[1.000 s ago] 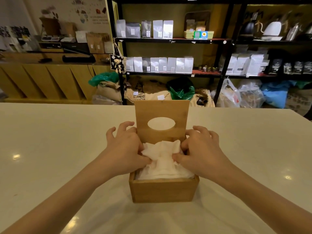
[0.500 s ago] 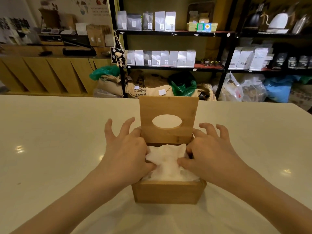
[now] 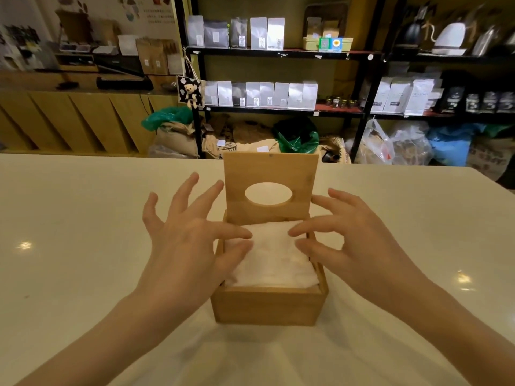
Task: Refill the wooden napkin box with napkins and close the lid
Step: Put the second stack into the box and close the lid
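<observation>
A square wooden napkin box (image 3: 266,307) stands on the white table straight in front of me. Its lid (image 3: 270,169), with an oval hole, stands upright at the box's far edge. White napkins (image 3: 274,260) lie flat inside, filling the box near to its rim. My left hand (image 3: 189,240) hovers over the box's left side, fingers spread, thumb and forefinger tips near the napkins. My right hand (image 3: 354,235) mirrors it on the right side, fingers apart. Neither hand holds anything.
The white table (image 3: 83,218) stretches wide on both sides of the box. Beyond its far edge stand black shelves (image 3: 278,52) with pouches and kettles, sacks and plastic bags on the floor, and a wooden counter (image 3: 69,118) at the left.
Both hands were pressing and pinching the napkins into the box; they have now let go and lifted with fingers spread. The napkins lie flatter.
</observation>
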{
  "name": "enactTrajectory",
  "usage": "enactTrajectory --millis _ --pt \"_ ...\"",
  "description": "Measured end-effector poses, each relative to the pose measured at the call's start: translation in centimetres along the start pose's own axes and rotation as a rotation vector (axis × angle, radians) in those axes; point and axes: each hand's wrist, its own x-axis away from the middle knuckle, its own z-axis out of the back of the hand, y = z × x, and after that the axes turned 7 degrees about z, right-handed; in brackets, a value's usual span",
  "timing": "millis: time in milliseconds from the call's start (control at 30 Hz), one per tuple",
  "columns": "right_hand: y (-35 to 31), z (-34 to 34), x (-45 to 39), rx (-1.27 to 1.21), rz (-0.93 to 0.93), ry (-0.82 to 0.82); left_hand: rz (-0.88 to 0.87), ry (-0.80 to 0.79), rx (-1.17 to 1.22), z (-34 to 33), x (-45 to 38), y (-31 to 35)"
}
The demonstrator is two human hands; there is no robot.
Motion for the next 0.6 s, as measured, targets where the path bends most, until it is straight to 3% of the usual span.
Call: enactTrajectory --millis 167,600 --pt "0.3 -0.5 -0.2 0.162 -0.023 -0.199 0.074 -0.241 -0.223 -1.2 -0.3 -0.5" --pt "-0.4 0.5 -1.6 0.294 -0.129 -0.49 0.045 -0.466 -0.474 -0.1 -2.5 -0.1"
